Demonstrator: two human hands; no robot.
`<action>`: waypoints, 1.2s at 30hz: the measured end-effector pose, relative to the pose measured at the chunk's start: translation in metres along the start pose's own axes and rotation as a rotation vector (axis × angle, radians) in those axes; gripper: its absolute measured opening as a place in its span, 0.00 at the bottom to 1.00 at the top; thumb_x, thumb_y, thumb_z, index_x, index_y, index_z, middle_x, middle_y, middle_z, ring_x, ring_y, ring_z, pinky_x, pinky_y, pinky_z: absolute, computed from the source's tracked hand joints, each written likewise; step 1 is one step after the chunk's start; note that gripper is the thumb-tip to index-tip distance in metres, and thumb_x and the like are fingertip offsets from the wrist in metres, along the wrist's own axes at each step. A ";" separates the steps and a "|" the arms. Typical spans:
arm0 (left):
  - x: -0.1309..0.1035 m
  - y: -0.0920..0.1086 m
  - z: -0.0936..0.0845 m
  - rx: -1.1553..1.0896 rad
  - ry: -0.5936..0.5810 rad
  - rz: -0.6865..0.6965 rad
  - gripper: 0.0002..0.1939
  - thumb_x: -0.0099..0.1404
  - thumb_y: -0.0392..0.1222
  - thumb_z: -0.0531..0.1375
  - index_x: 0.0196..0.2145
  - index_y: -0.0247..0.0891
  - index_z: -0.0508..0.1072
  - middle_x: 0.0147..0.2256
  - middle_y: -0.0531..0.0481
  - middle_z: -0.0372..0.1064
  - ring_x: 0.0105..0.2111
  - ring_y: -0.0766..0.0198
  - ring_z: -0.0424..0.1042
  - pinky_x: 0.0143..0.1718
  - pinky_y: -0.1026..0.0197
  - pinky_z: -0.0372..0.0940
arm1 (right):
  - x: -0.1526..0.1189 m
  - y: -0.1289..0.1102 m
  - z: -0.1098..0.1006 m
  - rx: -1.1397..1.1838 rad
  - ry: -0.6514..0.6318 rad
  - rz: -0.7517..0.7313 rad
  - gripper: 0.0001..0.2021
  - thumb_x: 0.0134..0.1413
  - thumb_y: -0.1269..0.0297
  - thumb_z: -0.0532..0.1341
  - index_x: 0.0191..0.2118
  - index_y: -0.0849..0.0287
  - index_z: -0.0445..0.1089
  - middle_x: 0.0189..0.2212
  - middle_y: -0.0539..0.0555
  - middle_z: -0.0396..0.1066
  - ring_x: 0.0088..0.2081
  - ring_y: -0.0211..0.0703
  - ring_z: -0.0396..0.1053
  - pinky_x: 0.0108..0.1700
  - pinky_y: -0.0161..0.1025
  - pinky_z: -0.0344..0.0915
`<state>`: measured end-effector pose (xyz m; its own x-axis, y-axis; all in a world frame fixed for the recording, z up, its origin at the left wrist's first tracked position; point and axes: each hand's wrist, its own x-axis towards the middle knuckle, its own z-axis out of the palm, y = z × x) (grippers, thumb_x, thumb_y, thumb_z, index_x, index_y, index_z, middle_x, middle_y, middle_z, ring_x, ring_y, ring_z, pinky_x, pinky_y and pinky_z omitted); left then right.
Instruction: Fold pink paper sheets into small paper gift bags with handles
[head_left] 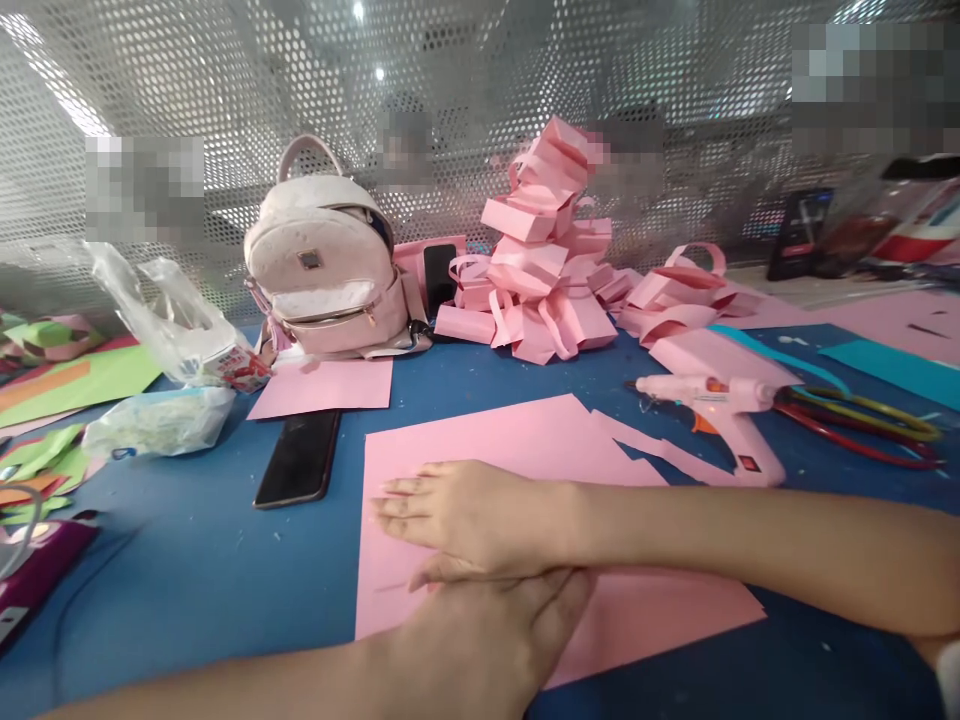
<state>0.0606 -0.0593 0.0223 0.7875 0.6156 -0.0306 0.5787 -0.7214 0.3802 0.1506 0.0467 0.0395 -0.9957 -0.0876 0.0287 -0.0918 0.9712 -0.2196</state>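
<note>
Pink paper sheets (pixel 472 440) lie stacked on the blue tabletop in front of me. My right hand (pixel 472 515) rests flat on the top sheet, fingers stretched to the left and holding nothing. Crossing just below it is my left hand (pixel 487 640), back upward, its fingers pointing right over the paper and partly tucked by my right wrist. Torn-edged pink strips (pixel 667 455) stick out at the stack's upper right. Beside them lies a pink hot glue gun (pixel 724 405) with an orange trigger, on its side.
A black phone (pixel 300 460) lies left of the stack, partly under a pink sheet (pixel 322 387). Behind stand a pale backpack (pixel 322 260) and a pile of pink paper boxes (pixel 536 250). Scissors (pixel 862 425), a plastic bag (pixel 180 310) and a purple device (pixel 45 565) lie around.
</note>
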 end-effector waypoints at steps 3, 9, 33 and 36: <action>0.001 0.005 -0.012 -0.009 -0.015 0.007 0.44 0.73 0.63 0.46 0.71 0.31 0.35 0.71 0.36 0.37 0.69 0.46 0.45 0.67 0.49 0.50 | -0.022 -0.001 -0.001 0.015 0.030 0.050 0.27 0.71 0.54 0.51 0.65 0.70 0.59 0.66 0.64 0.56 0.68 0.56 0.53 0.68 0.52 0.51; 0.004 0.003 -0.006 0.043 0.012 0.052 0.43 0.73 0.62 0.46 0.70 0.24 0.40 0.69 0.31 0.46 0.69 0.47 0.44 0.70 0.51 0.38 | -0.099 -0.010 -0.005 0.101 0.065 0.327 0.26 0.69 0.57 0.54 0.66 0.67 0.60 0.66 0.61 0.58 0.67 0.51 0.56 0.68 0.49 0.54; 0.001 0.015 -0.030 0.113 -0.038 0.047 0.41 0.71 0.51 0.58 0.71 0.33 0.44 0.70 0.35 0.36 0.69 0.51 0.44 0.66 0.50 0.52 | -0.200 -0.046 0.009 -0.547 0.293 0.753 0.41 0.61 0.38 0.54 0.66 0.70 0.59 0.65 0.71 0.57 0.58 0.67 0.66 0.56 0.59 0.68; -0.004 0.011 -0.039 0.191 -0.004 -0.033 0.37 0.69 0.40 0.59 0.70 0.35 0.48 0.69 0.38 0.44 0.68 0.51 0.50 0.65 0.48 0.55 | -0.188 -0.053 -0.008 -0.448 0.240 0.605 0.37 0.62 0.45 0.58 0.68 0.64 0.56 0.67 0.66 0.56 0.63 0.61 0.61 0.61 0.56 0.63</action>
<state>0.0557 -0.0576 0.0623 0.7681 0.6388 -0.0436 0.6335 -0.7483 0.1967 0.3428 0.0134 0.0540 -0.8380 0.4848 0.2505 0.5281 0.8361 0.1484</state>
